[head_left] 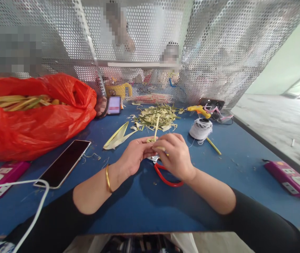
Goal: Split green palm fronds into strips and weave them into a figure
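Near the middle of the blue table, my left hand is closed on a pale green plant strip, part of which stands upright above the fingers and part of which looks coiled. My right hand meets it from the right, its fingers pinched at the lower part of the strip. Red-handled scissors lie beneath my hands, their blades partly hidden. Behind my hands is a heap of cut leaf scraps. A folded husk leaf lies to the left of the heap.
Red plastic bag of leaves at left; dark phone and white cable nearer. White thread spool, green stem and yellow glue gun at right. Purple box by the right edge. Perforated metal panel behind, people beyond.
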`<action>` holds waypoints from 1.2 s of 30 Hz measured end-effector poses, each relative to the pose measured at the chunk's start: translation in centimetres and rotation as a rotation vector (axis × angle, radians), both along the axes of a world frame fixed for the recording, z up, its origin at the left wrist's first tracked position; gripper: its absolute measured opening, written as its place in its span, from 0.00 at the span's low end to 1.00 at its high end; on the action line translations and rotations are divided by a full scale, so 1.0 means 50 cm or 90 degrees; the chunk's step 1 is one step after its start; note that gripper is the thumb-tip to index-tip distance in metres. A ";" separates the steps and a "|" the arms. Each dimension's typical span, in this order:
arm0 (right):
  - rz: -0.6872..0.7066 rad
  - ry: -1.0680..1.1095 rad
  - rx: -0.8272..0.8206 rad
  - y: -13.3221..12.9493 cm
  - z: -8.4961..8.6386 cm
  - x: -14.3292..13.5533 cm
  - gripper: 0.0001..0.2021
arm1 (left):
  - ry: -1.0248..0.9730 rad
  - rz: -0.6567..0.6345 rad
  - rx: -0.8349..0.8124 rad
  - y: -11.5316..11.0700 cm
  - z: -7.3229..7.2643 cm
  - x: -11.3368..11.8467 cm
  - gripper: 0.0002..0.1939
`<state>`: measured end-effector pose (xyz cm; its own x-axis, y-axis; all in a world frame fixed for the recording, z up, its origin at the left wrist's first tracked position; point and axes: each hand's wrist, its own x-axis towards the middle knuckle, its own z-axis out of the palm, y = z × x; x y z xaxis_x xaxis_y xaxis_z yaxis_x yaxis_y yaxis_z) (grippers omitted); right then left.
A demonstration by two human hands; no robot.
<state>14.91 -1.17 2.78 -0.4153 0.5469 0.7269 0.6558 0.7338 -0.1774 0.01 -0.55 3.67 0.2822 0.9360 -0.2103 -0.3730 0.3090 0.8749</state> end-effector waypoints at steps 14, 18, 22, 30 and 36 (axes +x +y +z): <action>-0.014 0.641 -0.769 0.023 0.011 -0.018 0.13 | 0.124 0.023 0.046 -0.002 -0.014 0.009 0.14; 0.000 0.675 -0.799 0.022 0.010 -0.019 0.13 | 0.113 0.056 0.016 -0.002 -0.017 0.009 0.16; 0.012 0.655 -0.810 0.025 0.004 -0.021 0.12 | 0.093 0.109 -0.003 0.004 -0.015 0.005 0.14; 0.022 0.105 -0.315 0.005 -0.014 -0.012 0.07 | 0.078 0.202 -0.028 0.018 -0.003 -0.008 0.13; 0.040 -0.176 0.073 0.001 -0.005 0.001 0.12 | 0.092 0.164 -0.032 0.008 -0.007 -0.002 0.11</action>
<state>14.94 -1.13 2.52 -0.6362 0.4350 0.6371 0.6208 0.7790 0.0881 -0.10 -0.15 3.33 0.0003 0.9603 -0.2789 -0.3171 0.2646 0.9107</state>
